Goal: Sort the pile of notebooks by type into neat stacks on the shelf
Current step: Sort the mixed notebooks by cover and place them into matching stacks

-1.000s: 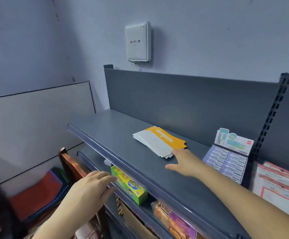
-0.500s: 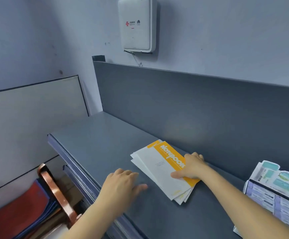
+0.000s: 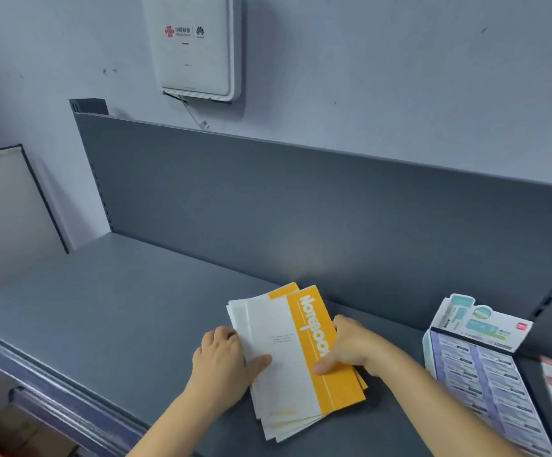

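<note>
– Notebooks (image 3: 297, 357): where do they sit?

– In a loose, fanned pile on the grey shelf (image 3: 119, 308), near its back panel (image 3: 301, 209). An orange-and-white cover is on top. Lower ones poke out at the near end and at the far corner.

– And the hands?

– Both grip the pile. The left hand (image 3: 221, 361) holds the white long edge, thumb flat on the cover, fingers curled at the side. The right hand (image 3: 353, 351) holds the orange edge with its thumb pressed on the band. Its fingers go out of sight behind the pile.

– How will they handle?

– I'd judge them thin, light, floppy booklets with smooth covers, so they will slide over one another easily. They are best taken by the two long edges, squeezed together and tapped square. Lifted by one corner, the pile would likely droop and spill.

– What can't you make out?

– How many there are, and whether the ones underneath are all one type, since only slivers of white and orange show. The small print on the top cover is unreadable. To the right, a card of small packs (image 3: 475, 354) is blurred and cut off by the frame. The shelf's front lip runs out of view at lower left.
</note>
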A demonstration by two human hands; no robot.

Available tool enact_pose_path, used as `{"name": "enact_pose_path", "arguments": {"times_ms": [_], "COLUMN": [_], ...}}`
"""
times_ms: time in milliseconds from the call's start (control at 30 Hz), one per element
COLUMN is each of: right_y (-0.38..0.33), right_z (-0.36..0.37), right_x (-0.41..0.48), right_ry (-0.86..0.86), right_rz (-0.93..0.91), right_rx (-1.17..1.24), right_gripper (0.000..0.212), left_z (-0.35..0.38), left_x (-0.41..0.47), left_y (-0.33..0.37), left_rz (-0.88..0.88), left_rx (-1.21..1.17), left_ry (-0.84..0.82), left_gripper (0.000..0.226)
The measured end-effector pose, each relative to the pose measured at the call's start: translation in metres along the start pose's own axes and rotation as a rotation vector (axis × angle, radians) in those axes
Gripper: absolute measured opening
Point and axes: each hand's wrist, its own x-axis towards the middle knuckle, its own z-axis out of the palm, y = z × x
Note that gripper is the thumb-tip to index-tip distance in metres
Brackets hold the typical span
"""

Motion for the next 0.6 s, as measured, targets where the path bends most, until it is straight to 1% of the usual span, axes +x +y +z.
{"name": "enact_pose_path", "arguments": {"times_ms": [67,133,200,267,333,433,467,533,600], "right_y": [-0.001,0.000,0.001,0.001,0.001,0.002,0.002,0.003,0.004], "right_z": [0.006,0.012,0.018,0.021,0.025,0.033,0.036,0.042,0.047], "right_x": [-0.009,-0.017,-0.024,-0.029,-0.033,-0.040,-0.043,-0.047,-0.052], "right_ry": [0.009,0.010,0.031,0.063,0.043,0.016,0.032,0.090,0.159], "right_rz": [0.014,0.034,0.048,0.063,0.071,0.085,0.079,0.058,0.025], "right_rx": [0.131,0.347,0.512,0.560,0.563,0.602,0.601,0.609,0.642], "right_gripper": [0.069,0.058,0.053,0.045,0.034,0.026,0.026,0.029,0.031], "left_z": [0.000,-0.002,-0.002,-0.002,-0.002,-0.002,-0.001,0.002,0.003], "left_x": [0.005,0.009,0.012,0.015,0.016,0.021,0.023,0.028,0.028], "left_y": [-0.002,-0.002,-0.004,-0.006,-0.009,-0.013,-0.014,-0.017,-0.017], "left_rz": [-0.002,0.003,0.022,0.050,0.074,0.095,0.109,0.147,0.149], "left_rx": [-0.064,-0.096,-0.102,-0.103,-0.099,-0.105,-0.143,-0.289,-0.466], "left_ry": [0.002,0.004,-0.010,-0.029,-0.040,-0.074,-0.085,-0.087,-0.079], "left_gripper": [0.060,0.060,0.060,0.060,0.061,0.059,0.052,0.026,0.025]}}
